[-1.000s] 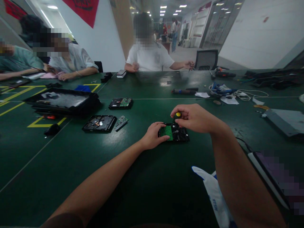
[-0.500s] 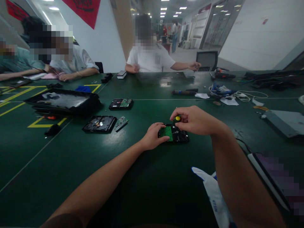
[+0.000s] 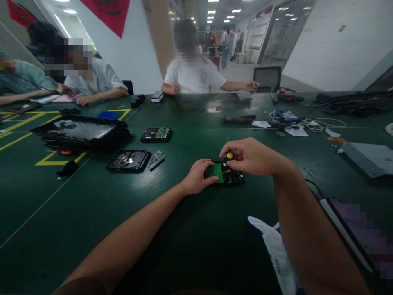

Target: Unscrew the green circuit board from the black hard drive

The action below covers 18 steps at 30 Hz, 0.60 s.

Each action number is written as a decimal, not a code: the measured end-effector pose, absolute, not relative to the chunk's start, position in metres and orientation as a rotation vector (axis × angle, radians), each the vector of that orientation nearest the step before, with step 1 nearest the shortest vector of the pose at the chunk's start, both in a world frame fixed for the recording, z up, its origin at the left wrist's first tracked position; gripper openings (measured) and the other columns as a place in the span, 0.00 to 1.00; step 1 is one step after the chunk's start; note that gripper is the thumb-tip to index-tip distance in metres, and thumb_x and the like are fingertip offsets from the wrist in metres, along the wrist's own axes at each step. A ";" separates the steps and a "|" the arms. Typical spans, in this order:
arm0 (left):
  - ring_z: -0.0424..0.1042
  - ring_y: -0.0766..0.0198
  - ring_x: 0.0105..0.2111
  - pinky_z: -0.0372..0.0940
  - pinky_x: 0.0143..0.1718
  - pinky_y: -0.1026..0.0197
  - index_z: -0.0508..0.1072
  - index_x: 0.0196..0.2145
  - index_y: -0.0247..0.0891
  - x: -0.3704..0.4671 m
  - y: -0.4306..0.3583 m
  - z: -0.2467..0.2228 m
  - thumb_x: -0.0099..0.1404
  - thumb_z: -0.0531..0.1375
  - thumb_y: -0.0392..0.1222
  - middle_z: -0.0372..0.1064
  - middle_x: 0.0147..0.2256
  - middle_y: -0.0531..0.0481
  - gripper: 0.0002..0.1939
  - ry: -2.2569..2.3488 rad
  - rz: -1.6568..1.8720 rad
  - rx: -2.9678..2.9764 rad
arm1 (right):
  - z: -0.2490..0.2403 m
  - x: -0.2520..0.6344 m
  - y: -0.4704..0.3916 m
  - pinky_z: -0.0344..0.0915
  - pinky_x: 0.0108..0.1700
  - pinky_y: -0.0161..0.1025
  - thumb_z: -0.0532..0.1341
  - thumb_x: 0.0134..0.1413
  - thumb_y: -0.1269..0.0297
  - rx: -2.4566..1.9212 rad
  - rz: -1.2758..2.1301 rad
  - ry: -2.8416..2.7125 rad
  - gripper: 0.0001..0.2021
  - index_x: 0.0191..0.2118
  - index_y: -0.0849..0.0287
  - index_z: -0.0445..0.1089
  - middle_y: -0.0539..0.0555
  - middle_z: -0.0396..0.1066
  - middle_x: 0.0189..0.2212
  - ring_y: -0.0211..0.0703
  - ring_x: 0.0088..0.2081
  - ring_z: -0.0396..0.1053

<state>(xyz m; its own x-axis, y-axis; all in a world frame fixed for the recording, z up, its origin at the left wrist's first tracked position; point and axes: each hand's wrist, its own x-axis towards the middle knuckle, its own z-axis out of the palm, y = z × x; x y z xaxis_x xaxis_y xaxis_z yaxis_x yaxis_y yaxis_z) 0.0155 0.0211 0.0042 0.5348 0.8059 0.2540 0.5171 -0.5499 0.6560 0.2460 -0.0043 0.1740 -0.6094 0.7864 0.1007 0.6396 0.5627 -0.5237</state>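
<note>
A black hard drive (image 3: 233, 176) with a green circuit board (image 3: 216, 170) lies flat on the green table in front of me. My left hand (image 3: 196, 177) grips its left end, thumb along the near side and fingers over the far side. Above the drive's far edge, my right hand (image 3: 250, 155) pinches a small screwdriver (image 3: 229, 155) with a yellow-topped handle. The screwdriver's tip is hidden behind my fingers and the drive. To the left lie an opened hard drive (image 3: 129, 160), a loose circuit board (image 3: 157, 159) and another hard drive (image 3: 156, 134).
Black trays (image 3: 82, 129) are stacked at the left. A white glove (image 3: 276, 250) lies by my right forearm, near a tablet-like device (image 3: 346, 229). A grey metal box (image 3: 368, 157), cables (image 3: 322, 123) and a power drill (image 3: 288, 96) are on the right. Co-workers sit across.
The screwdriver's yellow top has shifted very slightly down in my right hand's fingers. My left hand and the hard drive stay in place.
</note>
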 end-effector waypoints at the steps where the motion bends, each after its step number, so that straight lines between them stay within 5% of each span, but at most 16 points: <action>1: 0.64 0.44 0.63 0.59 0.65 0.37 0.68 0.60 0.42 0.015 0.021 0.004 0.64 0.68 0.55 0.65 0.62 0.37 0.31 1.071 0.746 2.262 | 0.174 0.246 -0.004 0.59 0.36 0.37 0.62 0.51 0.71 -1.172 0.640 -2.476 0.13 0.42 0.57 0.77 0.49 0.75 0.30 0.40 0.32 0.69; 18: 0.64 0.45 0.63 0.59 0.65 0.38 0.68 0.60 0.41 0.016 0.020 0.005 0.64 0.68 0.53 0.65 0.62 0.38 0.30 1.065 0.754 2.264 | 0.175 0.247 -0.005 0.60 0.34 0.37 0.66 0.53 0.66 -1.175 0.668 -2.469 0.10 0.42 0.57 0.77 0.50 0.76 0.31 0.40 0.32 0.71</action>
<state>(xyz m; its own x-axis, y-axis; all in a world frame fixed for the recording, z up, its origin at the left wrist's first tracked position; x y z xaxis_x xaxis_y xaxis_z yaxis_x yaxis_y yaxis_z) 0.0157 0.0203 0.0052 0.5355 0.8035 0.2602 0.5127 -0.5541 0.6558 0.2470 -0.0048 0.1745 -0.6078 0.7891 0.0888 0.6365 0.5509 -0.5397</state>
